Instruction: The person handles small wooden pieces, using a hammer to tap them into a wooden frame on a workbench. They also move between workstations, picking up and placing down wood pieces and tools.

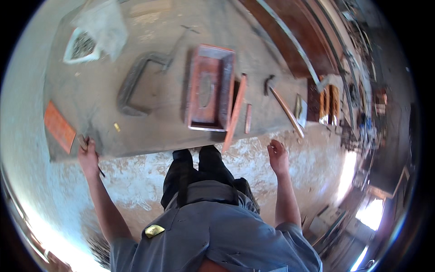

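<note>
My left hand (88, 157) is at the table's front left edge, fingers closed round a short brownish piece, with a thin dark end showing below; its kind is unclear. Close beside it lies a flat orange-red board (60, 128). Off the front edge hangs my right hand (278, 157), its fingers curled in; whether anything small is in them is hidden. A reddish open wooden box (210, 88) rests mid-table. Along its right side lies a long wooden strip (235, 113), jutting past the edge, and a shorter strip (248, 119). Nearest the right hand is a hammer (286, 109) with a wooden handle.
A large metal G-clamp (129, 86) lies left of the box, a small yellow piece (117, 127) before it. At the far left stands a white container (83, 45) of small metal bits under a plastic bag (103, 28). A large brown wooden panel (294, 41) occupies the far right.
</note>
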Demonstrator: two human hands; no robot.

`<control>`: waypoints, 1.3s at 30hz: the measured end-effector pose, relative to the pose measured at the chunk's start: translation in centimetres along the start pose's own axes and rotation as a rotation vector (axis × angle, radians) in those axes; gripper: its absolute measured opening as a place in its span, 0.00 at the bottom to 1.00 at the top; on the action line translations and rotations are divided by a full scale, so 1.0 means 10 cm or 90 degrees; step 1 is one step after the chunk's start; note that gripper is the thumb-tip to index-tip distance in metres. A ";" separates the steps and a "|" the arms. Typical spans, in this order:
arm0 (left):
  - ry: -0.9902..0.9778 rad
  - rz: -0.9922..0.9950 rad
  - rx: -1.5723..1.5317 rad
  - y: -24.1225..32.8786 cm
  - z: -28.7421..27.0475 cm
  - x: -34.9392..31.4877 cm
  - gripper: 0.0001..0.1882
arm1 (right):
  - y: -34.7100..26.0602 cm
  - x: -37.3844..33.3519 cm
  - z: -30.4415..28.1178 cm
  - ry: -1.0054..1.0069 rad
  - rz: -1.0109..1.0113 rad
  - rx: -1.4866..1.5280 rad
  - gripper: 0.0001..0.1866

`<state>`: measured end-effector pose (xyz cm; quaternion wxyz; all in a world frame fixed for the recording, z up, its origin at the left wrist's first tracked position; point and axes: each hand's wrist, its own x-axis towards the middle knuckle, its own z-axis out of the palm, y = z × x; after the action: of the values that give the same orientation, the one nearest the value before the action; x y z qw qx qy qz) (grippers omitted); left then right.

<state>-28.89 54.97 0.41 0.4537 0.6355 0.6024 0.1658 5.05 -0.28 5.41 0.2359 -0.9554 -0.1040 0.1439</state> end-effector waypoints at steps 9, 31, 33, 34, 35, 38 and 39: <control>-0.205 0.044 -0.037 0.53 1.09 -1.07 0.14 | 0.48 -0.03 -0.14 0.019 0.048 0.023 0.16; -0.489 0.565 0.224 2.74 3.85 -3.98 0.39 | 0.39 0.61 -1.01 -0.366 -0.113 0.806 0.10; -0.481 0.569 0.194 2.68 3.88 -3.96 0.40 | 0.43 0.68 -0.90 -0.331 -0.147 0.845 0.08; -0.477 0.560 0.197 2.73 3.84 -3.92 0.40 | 0.46 0.70 -0.89 -0.318 -0.106 0.842 0.08; -0.477 0.552 0.196 2.75 3.79 -3.86 0.40 | 0.46 0.74 -0.95 -0.295 -0.096 0.864 0.08; -0.195 0.619 0.265 2.77 3.67 -3.22 0.29 | 0.47 0.90 -1.14 -0.181 -0.109 0.838 0.11; -0.109 0.601 0.326 2.74 3.63 -3.00 0.28 | 0.49 0.94 -1.17 -0.168 -0.122 0.828 0.11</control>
<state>8.88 17.52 12.38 0.2085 0.9383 0.2333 0.1471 18.27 -6.92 10.85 0.7607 -0.5795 -0.1082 0.2717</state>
